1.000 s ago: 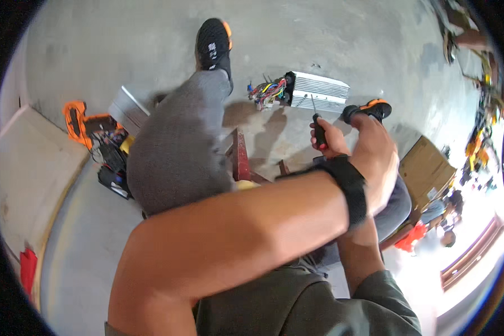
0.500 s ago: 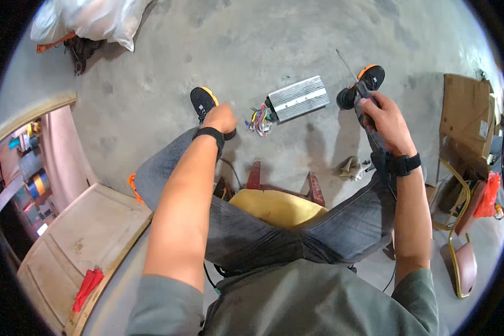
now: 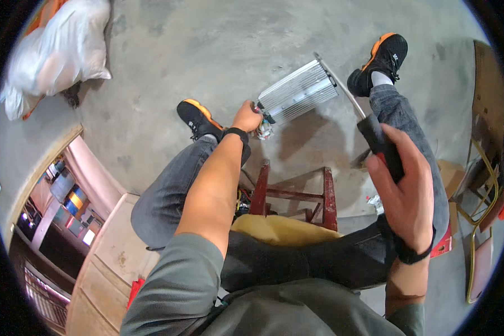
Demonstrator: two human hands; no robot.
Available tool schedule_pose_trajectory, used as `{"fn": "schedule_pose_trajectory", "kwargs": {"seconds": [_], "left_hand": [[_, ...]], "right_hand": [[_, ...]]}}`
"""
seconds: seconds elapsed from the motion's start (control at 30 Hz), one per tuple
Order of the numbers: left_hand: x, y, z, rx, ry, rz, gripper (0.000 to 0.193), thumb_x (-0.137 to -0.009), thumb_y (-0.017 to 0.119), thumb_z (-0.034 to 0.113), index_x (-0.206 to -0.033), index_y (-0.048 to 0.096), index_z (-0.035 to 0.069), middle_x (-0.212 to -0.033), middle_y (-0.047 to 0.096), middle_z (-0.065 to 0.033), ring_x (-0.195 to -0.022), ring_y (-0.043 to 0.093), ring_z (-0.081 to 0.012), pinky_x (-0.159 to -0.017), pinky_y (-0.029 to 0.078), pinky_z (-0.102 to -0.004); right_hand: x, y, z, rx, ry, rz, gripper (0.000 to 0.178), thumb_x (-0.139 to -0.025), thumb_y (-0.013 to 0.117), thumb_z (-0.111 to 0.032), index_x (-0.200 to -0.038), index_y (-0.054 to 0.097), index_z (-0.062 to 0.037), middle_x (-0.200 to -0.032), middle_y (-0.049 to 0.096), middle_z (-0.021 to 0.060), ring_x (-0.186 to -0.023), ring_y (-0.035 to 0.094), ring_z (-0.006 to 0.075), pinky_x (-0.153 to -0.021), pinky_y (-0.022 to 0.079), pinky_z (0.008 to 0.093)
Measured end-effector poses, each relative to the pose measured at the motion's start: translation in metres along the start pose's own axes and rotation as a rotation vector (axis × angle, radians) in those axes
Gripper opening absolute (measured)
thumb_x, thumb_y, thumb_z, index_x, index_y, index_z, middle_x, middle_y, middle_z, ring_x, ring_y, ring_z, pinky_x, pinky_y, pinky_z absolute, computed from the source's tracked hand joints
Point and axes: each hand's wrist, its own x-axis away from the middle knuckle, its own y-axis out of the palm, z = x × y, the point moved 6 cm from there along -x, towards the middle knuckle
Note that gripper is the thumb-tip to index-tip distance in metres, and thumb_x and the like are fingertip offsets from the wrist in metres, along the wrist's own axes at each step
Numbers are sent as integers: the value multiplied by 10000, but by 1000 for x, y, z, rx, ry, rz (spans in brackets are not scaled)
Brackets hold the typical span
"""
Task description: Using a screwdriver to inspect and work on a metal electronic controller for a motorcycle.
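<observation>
My left hand [image 3: 247, 116] is closed at the wired end of a silver, finned motor controller [image 3: 298, 91]. A shadow lies apart from the controller's lower side, so it appears raised off the floor. Its bundle of coloured wires [image 3: 264, 131] hangs just under my fingers, which partly cover it. In my right hand [image 3: 411, 185] is a screwdriver [image 3: 350, 98] with a black and red handle. Its long metal shaft points up and left, and in the picture its tip overlaps the controller's far right end.
Between my knees stands a red-framed stool [image 3: 297, 194] with a yellow seat [image 3: 283, 231]. My shoes rest on the grey floor [image 3: 218, 50] either side of the controller. White plastic bags [image 3: 59, 53] lie far left, a cream panel [image 3: 109, 269] near left, and a gold-framed chair [image 3: 481, 224] right.
My left hand has moved right from beside my shoe and taken hold of the controller's wired end, tilting it up. My right hand has come nearer with the screwdriver. The view has shifted.
</observation>
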Motion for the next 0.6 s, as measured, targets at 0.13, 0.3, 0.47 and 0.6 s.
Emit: {"fn": "schedule_pose_trajectory", "kwargs": {"seconds": [0.13,0.3,0.47,0.6], "left_hand": [[-5,24,27,59,-42,-104,496,-705,685,130,-1144,585,-78,-1029,679,-219,-942,671,-279,-819,509,-368],[-24,38,-1,144,-103,-186,389,-701,703,126,-1014,658,-101,-919,709,-181,-831,689,-251,-717,518,-350],[17,38,15,361,-189,-258,211,-707,629,68,-870,625,-66,-744,615,-113,-646,585,-221,-579,478,-371],[62,36,33,573,-205,-307,190,-722,610,90,-885,588,-6,-710,550,-64,-633,548,-187,-555,458,-352]], "right_hand": [[-3,-6,11,33,-15,11,354,-805,652,-92,-1125,562,31,-806,521,155,-710,541,318,-694,456,334],[-10,-2,4,-34,25,-84,388,-805,650,-95,-1154,546,38,-832,528,166,-732,545,333,-705,459,346],[-2,-10,-11,28,-65,-4,354,-826,628,-73,-1151,542,39,-848,540,181,-768,556,379,-722,469,369],[5,-4,0,-49,-152,27,307,-857,621,-112,-1101,546,58,-916,586,230,-851,581,420,-766,479,403]]}}
